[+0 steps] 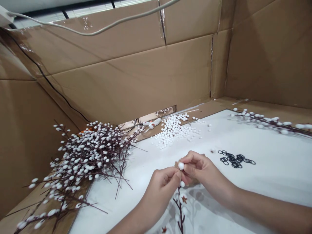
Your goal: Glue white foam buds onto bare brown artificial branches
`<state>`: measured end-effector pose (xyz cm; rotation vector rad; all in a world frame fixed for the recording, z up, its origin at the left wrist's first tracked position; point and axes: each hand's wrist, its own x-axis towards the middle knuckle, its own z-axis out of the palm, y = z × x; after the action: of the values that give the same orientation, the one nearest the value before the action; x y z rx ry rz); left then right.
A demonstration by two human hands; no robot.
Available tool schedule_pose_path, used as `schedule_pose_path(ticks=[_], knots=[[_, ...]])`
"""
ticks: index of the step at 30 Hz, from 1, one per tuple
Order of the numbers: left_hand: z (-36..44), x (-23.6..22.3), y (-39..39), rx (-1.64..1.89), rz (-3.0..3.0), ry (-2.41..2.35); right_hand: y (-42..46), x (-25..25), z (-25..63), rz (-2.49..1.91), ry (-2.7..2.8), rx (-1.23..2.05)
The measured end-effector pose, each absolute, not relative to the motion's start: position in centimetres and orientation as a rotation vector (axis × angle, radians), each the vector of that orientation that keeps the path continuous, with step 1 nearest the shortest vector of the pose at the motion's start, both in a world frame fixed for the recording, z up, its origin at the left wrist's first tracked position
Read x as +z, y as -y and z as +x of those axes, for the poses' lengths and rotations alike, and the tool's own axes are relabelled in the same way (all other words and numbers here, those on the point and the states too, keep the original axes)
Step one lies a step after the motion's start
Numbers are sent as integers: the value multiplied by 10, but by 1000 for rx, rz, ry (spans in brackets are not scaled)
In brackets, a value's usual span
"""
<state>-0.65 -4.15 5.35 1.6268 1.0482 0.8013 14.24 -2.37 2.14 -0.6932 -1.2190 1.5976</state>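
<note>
Both hands meet low in the middle of the white table (268,175). My right hand (202,170) pinches a small white ball (181,165) between thumb and fingers. My left hand (162,185) is closed around the top of a dark brown artificial branch (180,211) that hangs down toward me and carries white buds and small brown star caps. The ball sits right at the branch tip, between the two hands.
A big pile of budded branches (85,159) lies at the left. Loose white balls (174,130) are heaped at the back, with a glue gun (152,123) beside them. Black rubber rings (235,160) lie to the right; one finished branch (270,123) rests far right. Cardboard walls (146,74) surround the table.
</note>
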Motion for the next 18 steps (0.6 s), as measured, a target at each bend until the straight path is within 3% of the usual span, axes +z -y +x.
schedule_pose_path(ticks=[18], knots=[[-14,63,37,674,1634,-1081,18,28,152,-663,1527,1540]])
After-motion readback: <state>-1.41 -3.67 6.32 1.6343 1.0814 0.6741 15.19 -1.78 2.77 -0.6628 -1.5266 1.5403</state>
